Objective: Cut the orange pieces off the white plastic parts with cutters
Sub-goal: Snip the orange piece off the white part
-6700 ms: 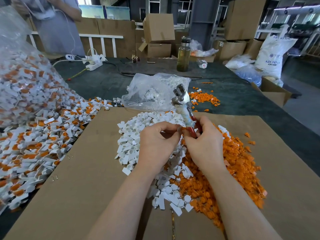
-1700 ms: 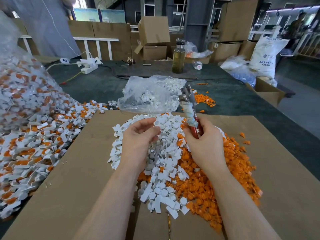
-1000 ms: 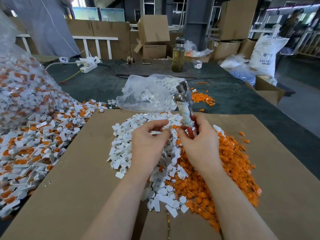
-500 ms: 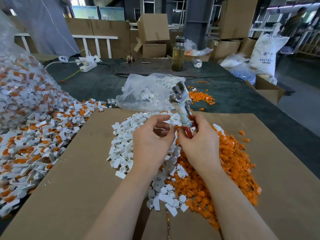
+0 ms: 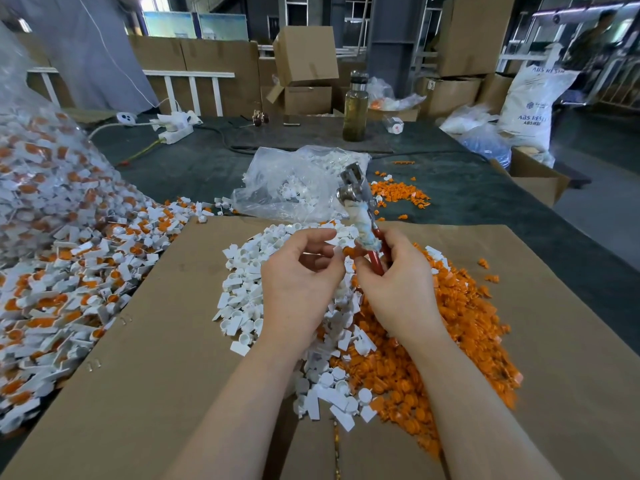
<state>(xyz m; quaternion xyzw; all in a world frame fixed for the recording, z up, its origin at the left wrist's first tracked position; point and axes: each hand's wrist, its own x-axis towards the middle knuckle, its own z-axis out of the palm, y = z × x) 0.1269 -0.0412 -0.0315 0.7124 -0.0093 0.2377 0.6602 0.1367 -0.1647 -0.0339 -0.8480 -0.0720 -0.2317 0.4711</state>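
Observation:
My right hand (image 5: 398, 285) grips the red-handled cutters (image 5: 360, 220), whose metal jaws point up and away from me. An orange piece (image 5: 349, 251) sits between my two hands at the fingertips. My left hand (image 5: 298, 278) pinches a small white plastic part (image 5: 337, 250) that touches that orange piece. Below my hands lie a pile of cut white parts (image 5: 249, 299) and a pile of cut orange pieces (image 5: 460, 323) on the brown cardboard (image 5: 156, 358).
A big heap of uncut white-and-orange parts (image 5: 62, 271) spills from a clear bag at the left. A clear bag of white parts (image 5: 294, 188) lies behind the cardboard, with loose orange pieces (image 5: 398, 195) beside it. A bottle (image 5: 355, 105) and boxes stand farther back.
My left hand went out to the white pile, came back to the right hand, and now the two hands have parted slightly with the orange piece showing between them.

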